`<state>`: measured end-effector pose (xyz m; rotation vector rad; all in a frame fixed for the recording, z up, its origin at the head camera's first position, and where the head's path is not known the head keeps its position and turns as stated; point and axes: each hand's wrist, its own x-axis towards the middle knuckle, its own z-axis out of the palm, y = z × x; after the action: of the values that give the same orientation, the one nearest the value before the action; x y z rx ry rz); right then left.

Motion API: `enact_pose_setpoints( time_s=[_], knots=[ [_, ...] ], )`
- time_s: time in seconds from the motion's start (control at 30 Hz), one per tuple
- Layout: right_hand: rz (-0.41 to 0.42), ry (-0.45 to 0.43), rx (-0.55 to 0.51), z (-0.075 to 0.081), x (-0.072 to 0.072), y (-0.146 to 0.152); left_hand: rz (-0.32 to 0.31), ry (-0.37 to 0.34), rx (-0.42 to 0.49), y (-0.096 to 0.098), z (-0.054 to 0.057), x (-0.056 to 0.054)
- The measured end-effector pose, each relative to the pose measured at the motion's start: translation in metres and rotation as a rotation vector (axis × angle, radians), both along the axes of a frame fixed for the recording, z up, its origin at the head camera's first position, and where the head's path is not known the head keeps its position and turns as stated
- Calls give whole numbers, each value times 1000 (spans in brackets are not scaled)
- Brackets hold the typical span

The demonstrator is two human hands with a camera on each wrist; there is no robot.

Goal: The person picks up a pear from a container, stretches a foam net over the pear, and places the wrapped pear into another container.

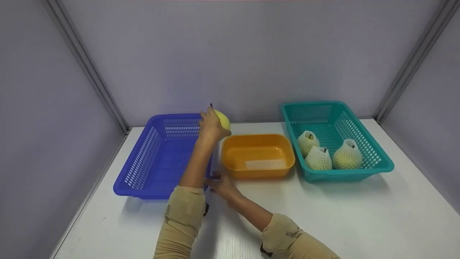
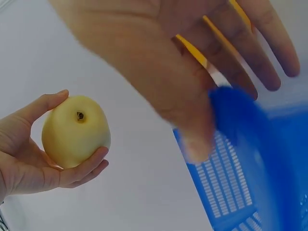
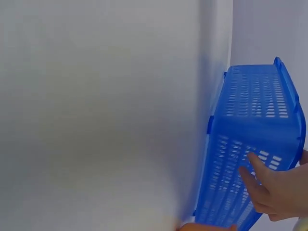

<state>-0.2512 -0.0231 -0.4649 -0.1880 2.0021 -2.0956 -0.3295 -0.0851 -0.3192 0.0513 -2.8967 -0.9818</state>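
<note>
My left hand (image 1: 212, 126) grips a bare yellow pear (image 2: 77, 132) above the back right corner of the blue basket (image 1: 133, 151). In the left wrist view, thumb and fingers wrap the fruit, stem toward the camera. At the basket's near right corner is my right hand (image 1: 224, 185). Its fingers (image 3: 260, 168) lie against the outer slotted wall in the right wrist view. A bit of skin shows past the rim, apparently the thumb. Close to the left wrist camera, that same hand (image 2: 159, 62) looms large beside the blue rim, slightly blurred.
An orange bin (image 1: 258, 173) stands right of the blue basket, a pale meshed patch on its floor. Farther right, a teal basket (image 1: 370, 151) holds several pears (image 1: 318, 160) in white foam nets. Grey panels (image 1: 251, 61) enclose the white table (image 1: 359, 219).
</note>
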Motion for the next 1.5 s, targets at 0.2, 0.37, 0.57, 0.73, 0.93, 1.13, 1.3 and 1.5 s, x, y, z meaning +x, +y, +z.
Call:
enact_pose_setpoints(
  time_s=[0.2, 0.37, 0.57, 0.73, 0.93, 1.13, 1.3, 1.5],
  knots=[
    [-11, -53, -52, 1, -12, 37, -47, 57, 22, 9, -11, 11],
    [17, -24, -117, 16, -17, 80, -120, 114, 72, 21, -25, 25],
    [-64, -11, -129, 39, -13, 122, -247, 155, 142, 36, -42, 42],
    [-77, 44, -105, 49, -7, 149, -361, 186, 181, 45, -60, 57],
    [-12, 99, 134, 42, 3, 165, -455, 214, 197, 57, -87, 73],
    [31, 93, 316, 30, 9, 171, -496, 139, 221, 59, -111, 82],
    [132, 91, 338, 21, 12, 182, -619, 20, 323, 46, -123, 84],
    [273, 127, 317, 7, 14, 193, -728, -176, 452, 35, -131, 86]
  ],
)
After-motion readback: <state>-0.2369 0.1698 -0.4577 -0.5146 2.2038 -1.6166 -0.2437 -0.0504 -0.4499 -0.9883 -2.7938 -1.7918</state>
